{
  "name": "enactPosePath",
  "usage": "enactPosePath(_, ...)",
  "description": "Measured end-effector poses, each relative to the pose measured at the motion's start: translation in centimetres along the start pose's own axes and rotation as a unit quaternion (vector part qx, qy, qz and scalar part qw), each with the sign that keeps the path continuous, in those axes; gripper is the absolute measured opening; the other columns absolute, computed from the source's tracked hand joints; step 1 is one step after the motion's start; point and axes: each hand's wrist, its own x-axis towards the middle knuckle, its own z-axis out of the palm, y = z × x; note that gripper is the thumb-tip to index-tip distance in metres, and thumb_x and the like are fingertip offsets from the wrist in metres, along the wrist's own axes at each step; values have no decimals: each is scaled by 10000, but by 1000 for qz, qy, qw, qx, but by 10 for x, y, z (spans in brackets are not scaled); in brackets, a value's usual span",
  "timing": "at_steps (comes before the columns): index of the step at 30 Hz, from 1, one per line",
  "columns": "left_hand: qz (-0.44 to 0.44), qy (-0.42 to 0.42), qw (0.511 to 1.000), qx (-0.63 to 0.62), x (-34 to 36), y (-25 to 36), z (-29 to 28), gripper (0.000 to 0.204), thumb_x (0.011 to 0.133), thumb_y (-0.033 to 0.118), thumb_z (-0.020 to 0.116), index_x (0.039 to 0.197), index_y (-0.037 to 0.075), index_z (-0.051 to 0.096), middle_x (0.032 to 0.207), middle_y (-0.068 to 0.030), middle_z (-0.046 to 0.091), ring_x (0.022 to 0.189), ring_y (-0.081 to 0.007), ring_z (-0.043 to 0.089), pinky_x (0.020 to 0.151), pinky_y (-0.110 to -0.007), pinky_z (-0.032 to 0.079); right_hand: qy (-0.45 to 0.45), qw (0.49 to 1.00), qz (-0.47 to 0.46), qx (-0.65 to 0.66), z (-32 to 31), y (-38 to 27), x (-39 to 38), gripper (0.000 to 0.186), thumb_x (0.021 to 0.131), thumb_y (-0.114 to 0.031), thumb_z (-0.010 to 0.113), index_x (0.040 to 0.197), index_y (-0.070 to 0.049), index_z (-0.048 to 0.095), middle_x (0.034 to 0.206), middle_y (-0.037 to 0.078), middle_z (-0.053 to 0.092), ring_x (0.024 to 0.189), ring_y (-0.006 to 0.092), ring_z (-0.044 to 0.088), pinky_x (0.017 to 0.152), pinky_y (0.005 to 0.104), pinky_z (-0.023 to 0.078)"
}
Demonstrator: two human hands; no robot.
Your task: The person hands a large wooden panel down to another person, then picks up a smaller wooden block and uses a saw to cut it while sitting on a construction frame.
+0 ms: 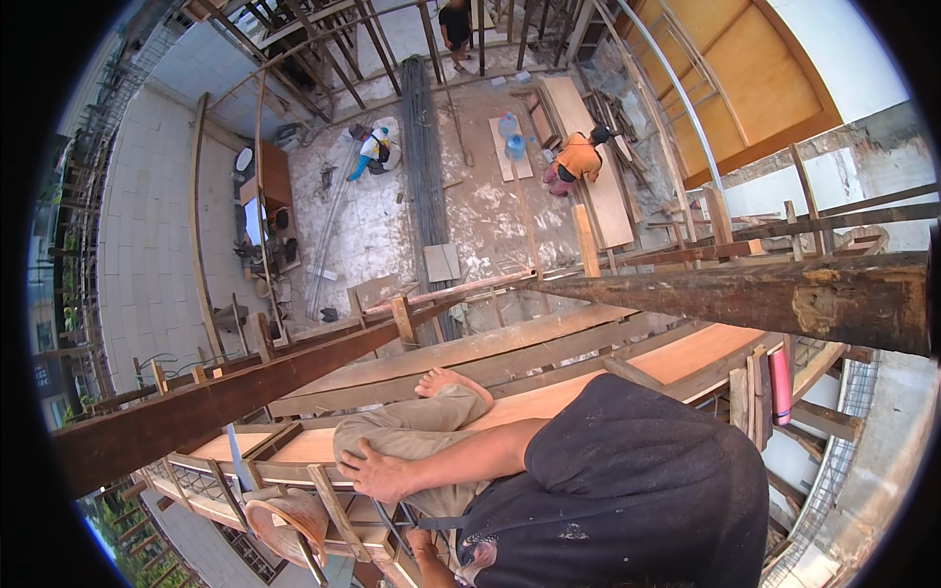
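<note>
We sit high up on a light wooden plank [529, 400], with one knee bent and one bare foot [446, 380] showing. Our right hand [380, 477] lies on the knee of our tan trouser leg [397, 426]. Its fingers are spread out and open, and they hold nothing but just rest on the cloth. So the trouser leg is right under that hand. Our left hand [423, 546] is lower down, close to our dark shirt [637, 480]. Some dark cables [390, 524] are right beside it. The fingers there are too hidden for us to tell if they are open or closed, or if they grip anything.

Near our hands, on the left, there is a tilted orange bucket [277, 524]. A long brown beam [265, 384] runs past on the left, and a fat old log [774, 294] is on the right. Below the log we see a red roll [779, 387] by some short boards.

Far down on the ground, a person in an orange top [580, 157] bends over a long board [603, 201]. Two big blue bottles [516, 147] stand near that person. A person with a blue sleeve [372, 155] crouches to the left of a bundle of long rods [421, 157].
</note>
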Motion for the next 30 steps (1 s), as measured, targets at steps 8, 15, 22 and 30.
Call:
enactPosePath(8, -235, -8, 971, -32, -1, 28, -2, 225, 934, 217, 576, 933, 49, 725, 962, -161, 751, 914, -380, 709, 723, -452, 543, -12, 1000, 1, -7, -3, -2, 0, 407, 867, -313, 635, 1188, -86, 741, 1563, 221, 414, 1499, 425, 297, 1070, 770, 308)
enactPosePath(15, -221, -259, 915, 217, 12, 37, -20, 512, 878, 210, 639, 1332, -25, 605, 1136, -164, 711, 1063, -313, 642, 910, -425, 512, 7, 1000, 2, -16, 1, -3, 0, 347, 878, -282, 618, 1138, -89, 743, 1559, 185, 436, 1493, 413, 311, 1061, 772, 320)
enactPosePath(22, -387, -25, 908, -157, 5, 19, -8, 543, 863, 200, 666, 1350, -26, 586, 1132, -190, 702, 1034, -342, 649, 875, -428, 534, 7, 1000, 3, -12, 0, -3, 0, 347, 880, -283, 622, 1146, -95, 744, 1562, 187, 434, 1499, 412, 305, 1071, 766, 314)
enactPosePath(30, -288, -149, 940, 102, 9, 14, -16, 478, 817, 243, 749, 1250, 62, 657, 1121, -136, 725, 1079, -292, 669, 898, -405, 538, -4, 1000, -1, -14, -5, -3, -1, 367, 868, -283, 635, 1150, -71, 735, 1566, 204, 420, 1499, 409, 309, 1064, 766, 322)
